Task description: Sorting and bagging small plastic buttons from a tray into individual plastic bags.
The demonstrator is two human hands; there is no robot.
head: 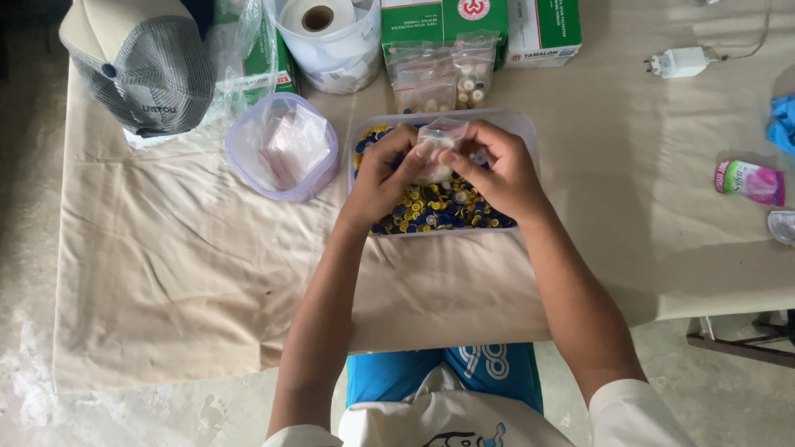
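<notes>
Both hands meet over a clear rectangular tub [523,126] filled with several small blue and yellow caps [439,211]. My left hand [383,178] and my right hand [495,170] together pinch a small clear plastic bag [436,141] with pale round pieces inside. The bag hangs just above the caps, its top edge held between the fingertips of both hands.
A round lilac container [283,147] with empty small bags sits left of the tub. Filled clear bags [439,74] lean on green-and-white boxes [480,25] behind. A grey cap [141,62], a paper roll in a bucket [327,33], a white charger [679,62] and a pink packet [749,182] lie around.
</notes>
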